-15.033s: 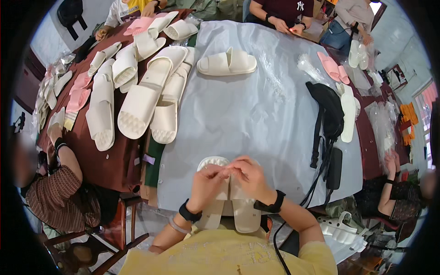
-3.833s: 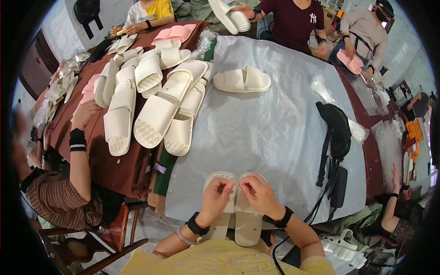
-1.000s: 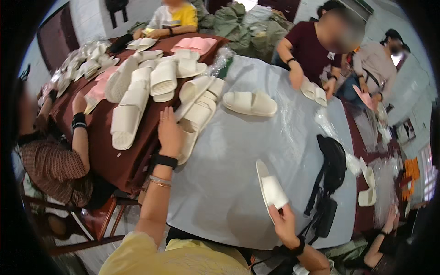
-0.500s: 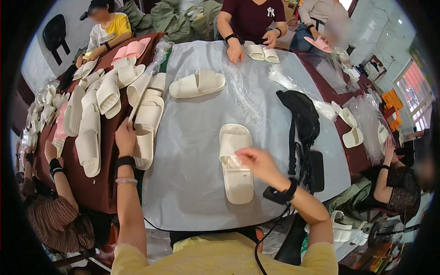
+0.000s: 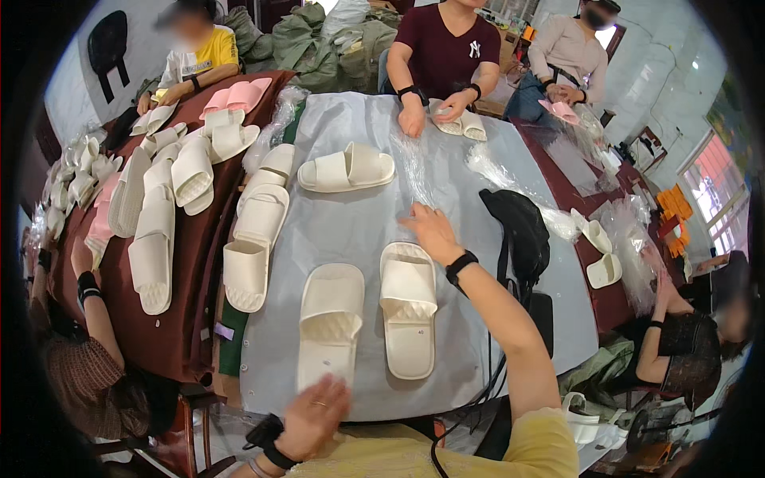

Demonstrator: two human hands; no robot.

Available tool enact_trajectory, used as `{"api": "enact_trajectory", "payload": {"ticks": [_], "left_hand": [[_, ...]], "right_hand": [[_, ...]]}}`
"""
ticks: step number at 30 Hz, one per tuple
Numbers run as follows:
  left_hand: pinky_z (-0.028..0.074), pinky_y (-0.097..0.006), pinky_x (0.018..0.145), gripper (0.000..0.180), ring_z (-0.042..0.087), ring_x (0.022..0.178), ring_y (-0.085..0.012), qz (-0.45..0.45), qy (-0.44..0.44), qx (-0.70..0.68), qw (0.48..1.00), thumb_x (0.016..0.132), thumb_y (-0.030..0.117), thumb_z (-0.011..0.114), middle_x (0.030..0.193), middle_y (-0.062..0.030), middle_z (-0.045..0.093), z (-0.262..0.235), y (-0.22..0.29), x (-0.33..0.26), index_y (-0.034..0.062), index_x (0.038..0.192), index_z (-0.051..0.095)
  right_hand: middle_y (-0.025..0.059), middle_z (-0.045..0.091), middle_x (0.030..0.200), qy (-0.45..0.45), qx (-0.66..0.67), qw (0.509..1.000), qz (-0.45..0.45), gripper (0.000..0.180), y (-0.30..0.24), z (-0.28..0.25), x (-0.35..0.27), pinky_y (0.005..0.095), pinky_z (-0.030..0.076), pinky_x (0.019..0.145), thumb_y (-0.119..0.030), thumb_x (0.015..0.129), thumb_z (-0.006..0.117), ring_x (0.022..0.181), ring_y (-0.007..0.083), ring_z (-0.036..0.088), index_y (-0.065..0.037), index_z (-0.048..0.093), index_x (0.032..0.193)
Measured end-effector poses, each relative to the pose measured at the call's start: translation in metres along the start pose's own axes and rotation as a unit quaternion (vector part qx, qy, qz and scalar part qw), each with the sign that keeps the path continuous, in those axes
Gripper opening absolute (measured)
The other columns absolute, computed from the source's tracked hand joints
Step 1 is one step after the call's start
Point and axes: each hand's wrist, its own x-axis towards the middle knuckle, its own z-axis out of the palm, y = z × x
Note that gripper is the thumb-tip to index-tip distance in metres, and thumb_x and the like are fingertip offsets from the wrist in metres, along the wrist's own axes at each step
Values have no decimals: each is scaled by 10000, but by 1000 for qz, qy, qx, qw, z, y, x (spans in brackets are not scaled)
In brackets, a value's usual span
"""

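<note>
Two cream slide slippers lie side by side in front of me, toes pointing away: a left slipper (image 5: 331, 296) and a right slipper (image 5: 408, 291). At the heel of the left one is my left hand (image 5: 317, 416), its fingers smeared by motion; whether it grips the heel I cannot tell. My right hand (image 5: 432, 233) is open just beyond the toe of the right slipper, fingers reaching toward clear plastic bags (image 5: 414, 171). Another cream slipper (image 5: 347, 168) lies crosswise farther off to the left.
Several cream slippers (image 5: 245, 273) line the table's left edge. More lie on the dark red cloth (image 5: 111, 279), with pink slippers (image 5: 237, 95) behind. A black waist bag (image 5: 518, 227) and a black phone-like slab (image 5: 542, 323) lie at right. Across the table, a person handles slippers (image 5: 462, 123).
My left hand has left the row at the left edge, and a second slipper now lies beside the first. My right hand has moved from the slipper's strap to beyond its toe.
</note>
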Motion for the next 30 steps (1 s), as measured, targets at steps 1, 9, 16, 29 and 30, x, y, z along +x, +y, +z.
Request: {"api": "enact_trajectory", "payload": {"ticks": [1, 9, 16, 29, 30], "left_hand": [[413, -396, 920, 378, 480, 1167, -298, 36, -54, -13, 998, 712, 73, 612, 1184, -155, 539, 12, 2, -5, 31, 1086, 573], [350, -503, 952, 594, 348, 1261, -351, -92, -51, -17, 994, 770, 313, 646, 1350, -172, 379, 48, -4, -2, -1, 1234, 450], [337, -524, 964, 673, 310, 1274, -386, -80, -90, -1, 993, 789, 362, 621, 1377, -213, 326, 52, -25, 18, -45, 1270, 385], [393, -346, 955, 426, 492, 1143, -297, -108, -94, -406, 903, 893, 236, 546, 1226, -185, 507, 16, 21, 65, -17, 1226, 465], [399, -334, 947, 435, 506, 1125, -264, -156, -103, -551, 813, 922, 270, 490, 1218, -164, 518, 25, 19, 66, -26, 1238, 452]], "right_hand": [[61, 526, 976, 5, -50, 998, -33, 182, -1, 8, 5, 338, 389, 762, -114, 757, 534, 915, 201, 519, -149, 668, 875], [86, 565, 1056, 91, 110, 990, -19, 128, -18, -26, -4, 341, 405, 747, -105, 746, 606, 858, 232, 527, -85, 679, 849], [76, 635, 1030, 179, 515, 813, 202, 174, -80, -123, -29, 242, 480, 779, -69, 880, 553, 865, 149, 622, -4, 621, 1026], [94, 667, 898, 25, 336, 941, 36, 203, -120, -130, -109, 291, 500, 706, -63, 831, 566, 794, 222, 643, -66, 652, 1016], [90, 662, 915, 26, 298, 954, -31, 208, -131, -136, -121, 298, 499, 689, -64, 827, 570, 800, 228, 636, -78, 654, 1016]]}}
